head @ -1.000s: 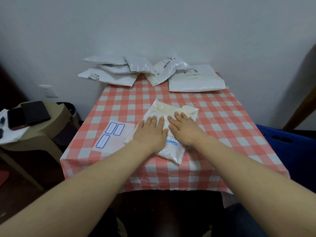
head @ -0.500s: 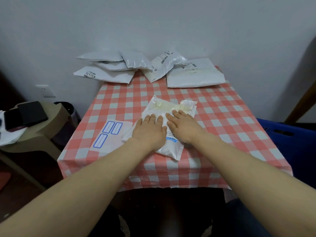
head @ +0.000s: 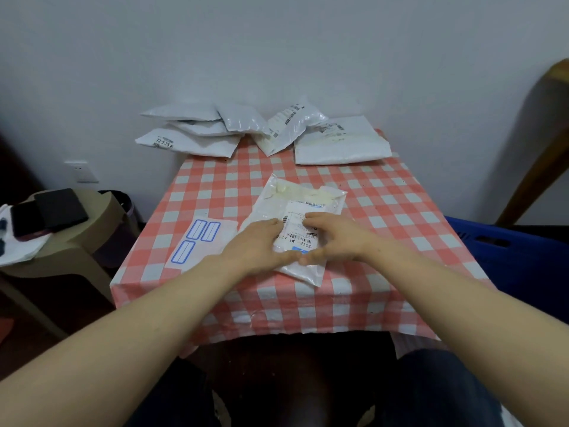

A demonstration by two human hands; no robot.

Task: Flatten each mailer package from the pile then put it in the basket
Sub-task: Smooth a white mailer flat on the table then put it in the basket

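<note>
Since the mailer (head: 295,198) lies slantwise on the table (head: 385,211), somewhat nearer the front edge than the back, with its lumpy yellowish end pointing away, the pressing is probably best worked from the near end toward that far end, so the bulk spreads instead of bunching under the palms. The left hand (head: 255,245) and right hand (head: 335,238) sit on its near half around the printed label (head: 300,231), fingers bent inward, thumbs almost meeting. Whether they pinch the film or only bear down, I cannot tell. Flat palms would likely serve better than fingertips. A sheet with blue boxes (head: 200,238) lies just beside it on the left. The pile (head: 234,131) waits along the back edge, and the blue basket (head: 508,251) stands past the right edge.
</note>
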